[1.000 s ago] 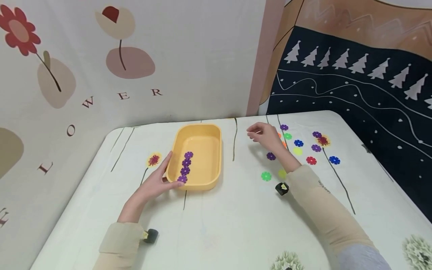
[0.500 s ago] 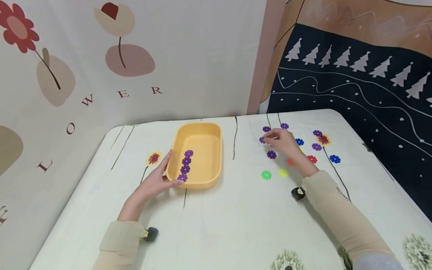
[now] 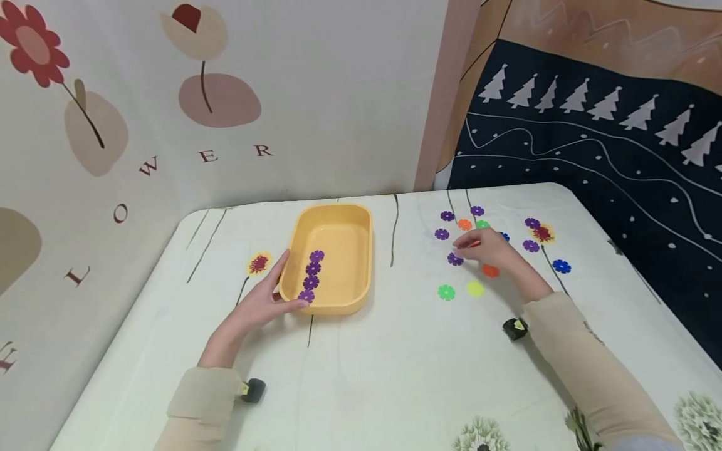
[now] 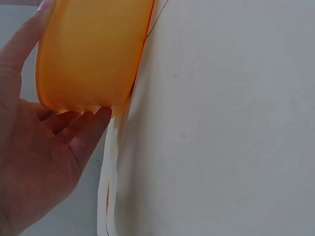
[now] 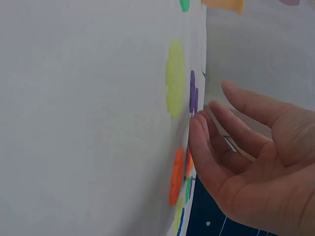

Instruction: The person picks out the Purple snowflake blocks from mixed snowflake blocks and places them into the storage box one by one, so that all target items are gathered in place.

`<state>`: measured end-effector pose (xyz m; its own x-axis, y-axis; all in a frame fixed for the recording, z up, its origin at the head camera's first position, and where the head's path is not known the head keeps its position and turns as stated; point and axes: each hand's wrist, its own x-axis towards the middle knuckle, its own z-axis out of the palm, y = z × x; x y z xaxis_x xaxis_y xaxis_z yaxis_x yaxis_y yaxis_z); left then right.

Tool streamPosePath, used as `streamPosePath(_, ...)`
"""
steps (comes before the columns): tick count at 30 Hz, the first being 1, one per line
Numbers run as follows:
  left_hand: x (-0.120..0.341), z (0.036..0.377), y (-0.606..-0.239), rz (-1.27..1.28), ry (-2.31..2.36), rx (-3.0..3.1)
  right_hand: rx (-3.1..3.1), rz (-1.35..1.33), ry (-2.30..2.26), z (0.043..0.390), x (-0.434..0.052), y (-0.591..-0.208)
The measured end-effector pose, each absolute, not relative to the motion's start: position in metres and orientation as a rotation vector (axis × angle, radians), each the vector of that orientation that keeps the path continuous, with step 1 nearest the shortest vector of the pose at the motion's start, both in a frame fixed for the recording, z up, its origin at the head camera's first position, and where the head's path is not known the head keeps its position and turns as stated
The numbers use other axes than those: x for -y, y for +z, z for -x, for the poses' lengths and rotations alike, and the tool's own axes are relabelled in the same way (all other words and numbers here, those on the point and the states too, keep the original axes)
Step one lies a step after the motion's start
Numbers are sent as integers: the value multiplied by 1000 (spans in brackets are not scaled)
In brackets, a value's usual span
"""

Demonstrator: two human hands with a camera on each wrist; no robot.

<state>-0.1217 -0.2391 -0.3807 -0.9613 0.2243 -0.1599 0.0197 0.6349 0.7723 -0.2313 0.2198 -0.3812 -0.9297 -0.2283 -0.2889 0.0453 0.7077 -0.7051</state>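
My left hand (image 3: 262, 304) grips the near-left corner of a yellow plastic tray (image 3: 365, 263), thumb at the front rim and fingers along the side. In the left wrist view its fingers (image 4: 91, 135) bend against the tray's wall (image 4: 93, 54). A row of several purple flower-shaped discs (image 3: 311, 282) lies along the tray's left side. Over the scattered discs on the right is my right hand (image 3: 487, 246), its fingertips right at a purple disc (image 3: 455, 259). The right wrist view shows that hand (image 5: 246, 147) with loosely bent fingers, thumb apart, and nothing between them.
Around the right hand lie more flower-shaped discs: purple (image 3: 442, 234), green (image 3: 446, 292), yellow (image 3: 475, 288), orange (image 3: 491, 270) and blue (image 3: 561, 266). A white flower-printed cloth (image 3: 366, 376) covers the table. Printed fabric walls (image 3: 338, 94) stand behind it.
My right hand has moved right and nearer over the discs. Two purple discs at its left, absent at first, now lie on the cloth. The left hand and tray stay put.
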Motion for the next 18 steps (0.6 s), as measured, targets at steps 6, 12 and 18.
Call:
streamPosePath(6, 238, 122, -381, -192, 1223, -2616, -2531, 200, -1018, 231, -224, -384)
streamPosePath(12, 239, 121, -381, -199, 1219, -2626, -2536, 207, -969, 234, -223, -386)
streamPosePath(18, 239, 121, -381, -200, 1210, -2627, -2543, 198, -943, 238, -222, -388)
